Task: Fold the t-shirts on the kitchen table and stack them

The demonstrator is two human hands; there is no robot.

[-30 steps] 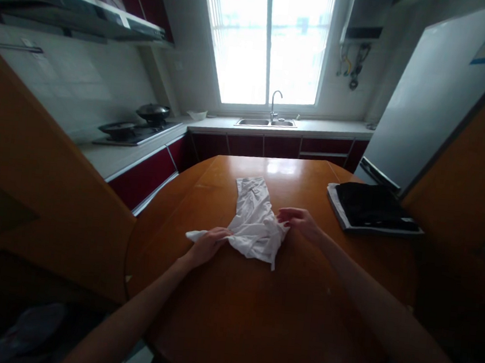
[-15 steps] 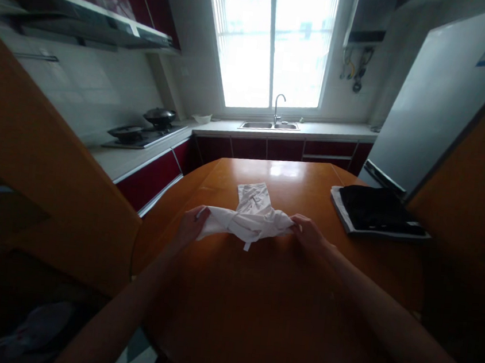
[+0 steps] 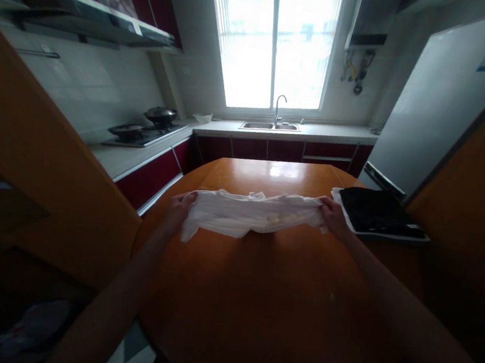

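Note:
A white garment (image 3: 239, 213) is stretched sideways between my two hands, held up over the wooden table (image 3: 256, 298). My left hand (image 3: 181, 207) is closed on its left end, where a corner of cloth hangs down. At the other end, my right hand (image 3: 333, 215) pinches the cloth, with the fingertips partly hidden by it. The fabric shows creases and a faint yellowish patch toward the right. Its exact kind I cannot make out.
Folded black clothing (image 3: 378, 212) lies on white cloth at the table's right side. Behind the table runs a counter with a sink (image 3: 269, 126). Pans (image 3: 160, 116) stand on the stove at left, and a fridge (image 3: 432, 103) stands at right.
Both hands have moved apart and slightly up, pulling the bunched white garment out wide. Its far part, which lay on the table, is now drawn up or hidden behind the stretched cloth.

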